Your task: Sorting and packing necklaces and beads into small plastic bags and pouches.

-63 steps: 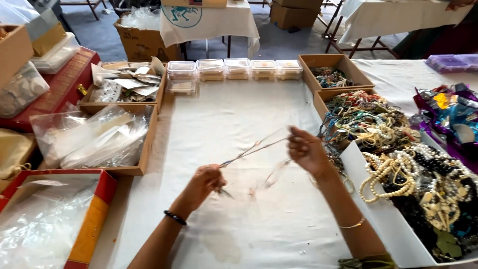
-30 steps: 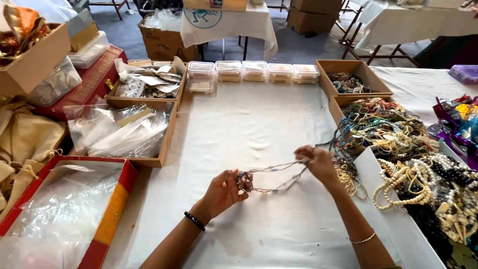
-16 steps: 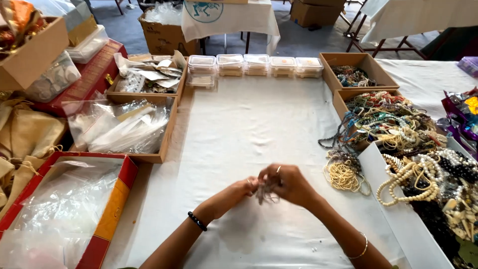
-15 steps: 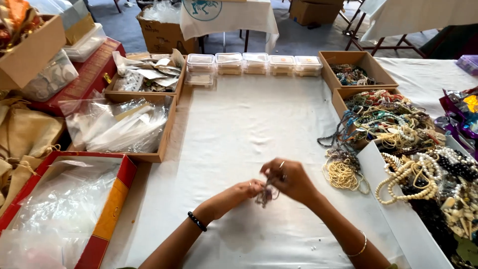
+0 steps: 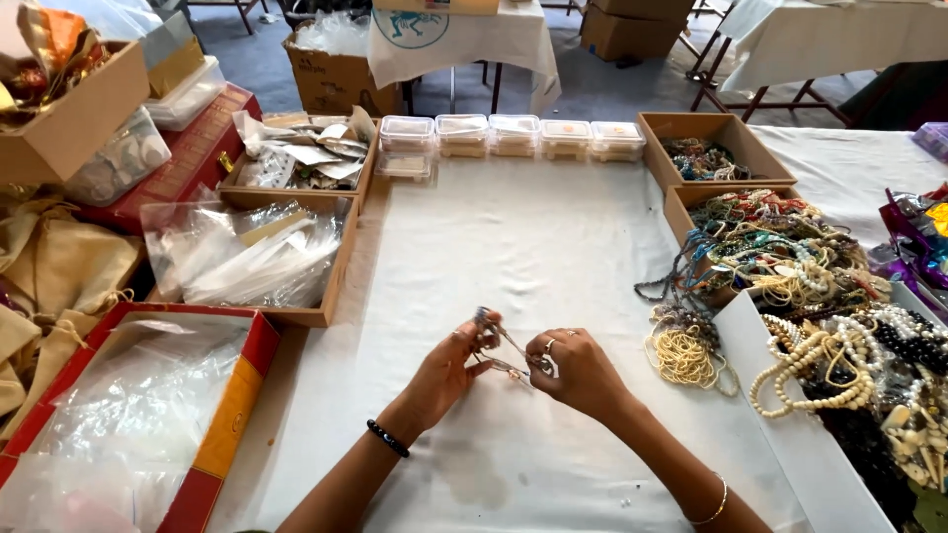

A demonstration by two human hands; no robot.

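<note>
Presently both hands meet over the middle of the white-clothed surface (image 5: 553, 247); left hand (image 5: 449, 367) and right hand (image 5: 578, 370) hold a thin, pale strand of jewellery (image 5: 509, 355) gathered between them, just above the cloth; left fingers (image 5: 484, 331) pinched closed on one end of the strand, right fingers (image 5: 548, 357) curled shut around the other end, a ring on one of them; whether the strand is a chain or fine beading is too small to tell.

Step in hand, as I judge it: bunching or folding the strand into a small bundle; next move likely calls for a tight, even pinch so loops do not slip or tangle.

Near the right hand: a coil of cream beads (image 5: 683, 353); beyond it, heaped bead necklaces (image 5: 790, 257) in cardboard boxes. Left side: a box of clear plastic bags (image 5: 247, 259); at the far edge, a row of small lidded plastic containers (image 5: 513, 133).
</note>
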